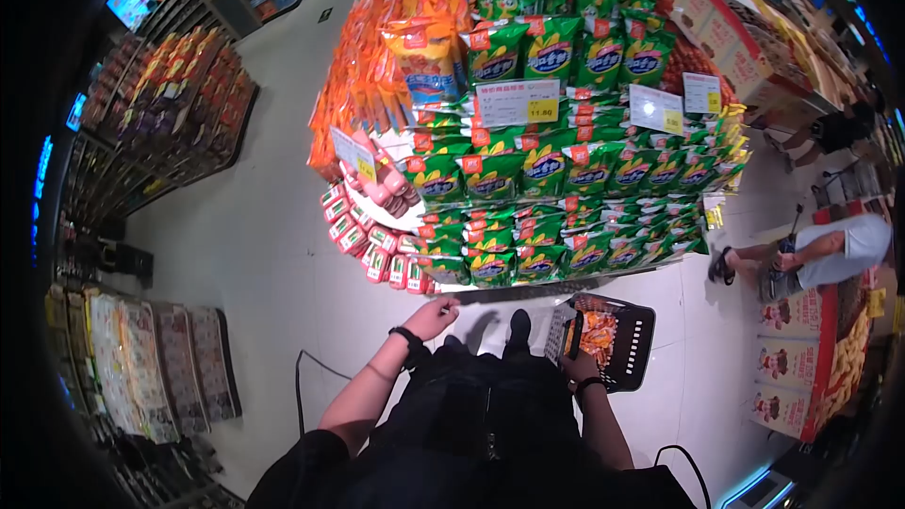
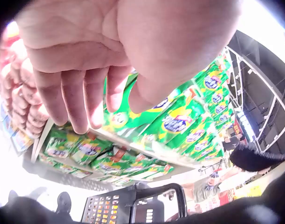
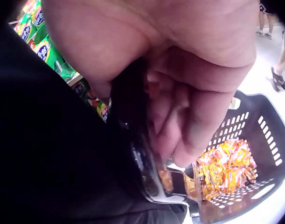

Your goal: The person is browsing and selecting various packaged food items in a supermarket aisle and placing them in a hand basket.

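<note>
My right hand (image 1: 583,369) curls its fingers round the black handle (image 3: 133,144) of a shopping basket (image 1: 637,351). Orange-and-yellow wrapped packets (image 3: 226,168) lie in a heap at the bottom of the basket, which hangs by my right leg. My left hand (image 1: 432,319) hangs in front of my body with nothing in it; its fingers are loosely bent in the left wrist view. Closest to that hand stands a display stacked with green snack bags (image 1: 542,168). Red-labelled packs (image 1: 379,259) line the display's lower left corner, below pink sausage-like packs (image 1: 386,187).
Orange bags (image 1: 363,75) fill the display's left side, and price cards (image 1: 517,104) stand out from its front. A shelf of packages (image 1: 160,363) is at left. To the right, a person (image 1: 830,250) stands beside red-and-white boxes (image 1: 787,368). Pale floor (image 1: 269,226) runs between the displays.
</note>
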Demonstrator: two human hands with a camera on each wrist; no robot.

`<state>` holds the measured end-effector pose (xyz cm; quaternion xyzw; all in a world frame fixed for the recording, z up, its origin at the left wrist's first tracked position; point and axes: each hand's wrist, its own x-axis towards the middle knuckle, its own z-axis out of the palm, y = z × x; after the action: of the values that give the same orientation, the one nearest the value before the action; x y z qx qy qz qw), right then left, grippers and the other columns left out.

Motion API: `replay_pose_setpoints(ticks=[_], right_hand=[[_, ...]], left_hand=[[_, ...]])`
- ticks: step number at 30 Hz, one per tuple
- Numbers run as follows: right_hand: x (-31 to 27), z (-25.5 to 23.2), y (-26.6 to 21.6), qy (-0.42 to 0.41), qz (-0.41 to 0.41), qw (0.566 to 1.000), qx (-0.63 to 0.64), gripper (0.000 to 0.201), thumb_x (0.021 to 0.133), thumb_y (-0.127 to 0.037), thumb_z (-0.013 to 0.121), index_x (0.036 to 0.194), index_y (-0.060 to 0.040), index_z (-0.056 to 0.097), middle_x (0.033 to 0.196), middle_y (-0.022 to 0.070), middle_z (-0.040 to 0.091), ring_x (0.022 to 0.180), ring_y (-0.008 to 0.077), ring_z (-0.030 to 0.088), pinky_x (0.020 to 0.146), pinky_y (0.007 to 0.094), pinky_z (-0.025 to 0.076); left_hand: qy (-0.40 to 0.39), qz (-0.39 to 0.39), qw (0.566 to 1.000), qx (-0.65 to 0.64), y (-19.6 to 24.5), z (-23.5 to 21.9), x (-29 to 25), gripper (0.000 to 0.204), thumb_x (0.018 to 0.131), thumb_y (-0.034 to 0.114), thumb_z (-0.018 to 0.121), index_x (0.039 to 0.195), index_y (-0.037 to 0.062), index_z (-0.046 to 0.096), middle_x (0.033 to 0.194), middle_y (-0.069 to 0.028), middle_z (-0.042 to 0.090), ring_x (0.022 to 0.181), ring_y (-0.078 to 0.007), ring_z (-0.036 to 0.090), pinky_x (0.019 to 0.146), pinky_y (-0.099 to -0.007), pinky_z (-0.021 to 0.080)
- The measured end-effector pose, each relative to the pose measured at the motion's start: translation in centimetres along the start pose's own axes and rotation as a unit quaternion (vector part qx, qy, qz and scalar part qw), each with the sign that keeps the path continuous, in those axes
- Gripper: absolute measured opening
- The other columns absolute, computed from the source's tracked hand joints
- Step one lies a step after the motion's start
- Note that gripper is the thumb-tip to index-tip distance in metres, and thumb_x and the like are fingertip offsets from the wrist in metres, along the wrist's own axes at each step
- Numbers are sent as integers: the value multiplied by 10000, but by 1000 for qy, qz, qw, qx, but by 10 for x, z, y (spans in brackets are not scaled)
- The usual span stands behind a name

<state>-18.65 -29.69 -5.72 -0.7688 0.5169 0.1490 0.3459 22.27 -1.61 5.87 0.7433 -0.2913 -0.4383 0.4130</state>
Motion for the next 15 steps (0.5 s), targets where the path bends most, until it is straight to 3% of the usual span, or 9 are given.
replay_pose_setpoints(ticks=[1,5,7,8,11,12,15], right_hand=[[1,-9,-1,-15,1,1000,3,417,860,-343,742,1104,-5,755,934,192,797,925,326,792,837,454,611],[-3,-49,-20,-58,-46,997,-35,548,852,-427,745,1168,21,748,1045,264,784,1077,429,751,940,510,583],[-12,-75,-41,-74,-91,992,-39,582,846,-456,751,1151,39,744,1052,285,775,1077,440,745,940,517,581],[-14,-91,-55,-96,-94,989,-65,604,855,-486,748,1119,57,740,1045,307,763,1063,451,740,936,531,577],[3,-106,-62,-77,-80,985,-130,579,879,-487,733,1080,56,740,1029,312,760,1038,450,743,920,540,579],[5,-115,-73,-52,-86,984,-146,510,910,-454,721,1034,40,738,1006,305,760,1013,445,747,906,539,584],[9,-131,-98,32,-77,991,-109,457,933,-413,712,1029,33,718,991,293,760,1004,449,744,892,543,586]], left_hand=[[23,21,999,-7,22,0,4,362,1089,304,658,1294,7,684,1109,-90,743,959,-150,684,869,-331,565],[87,20,996,-5,96,-7,9,213,1068,216,683,1102,5,695,913,-2,670,803,-85,595,728,-292,509],[169,51,984,30,139,-14,1,167,1038,167,682,1044,0,692,916,-69,697,783,-138,645,743,-319,541],[202,52,978,-8,140,-16,3,123,1012,123,696,1009,2,676,901,-67,678,783,-148,658,725,-316,544],[306,39,949,57,142,-38,1,248,956,111,768,1133,1,634,1067,-117,639,850,-206,685,733,-346,572],[341,73,930,119,149,-47,-1,346,925,103,799,1199,-2,615,1155,-143,598,920,-259,693,783,-375,590],[288,76,929,222,130,-70,1,387,893,128,820,1223,23,649,1188,-159,595,1009,-359,691,888,-450,587]])
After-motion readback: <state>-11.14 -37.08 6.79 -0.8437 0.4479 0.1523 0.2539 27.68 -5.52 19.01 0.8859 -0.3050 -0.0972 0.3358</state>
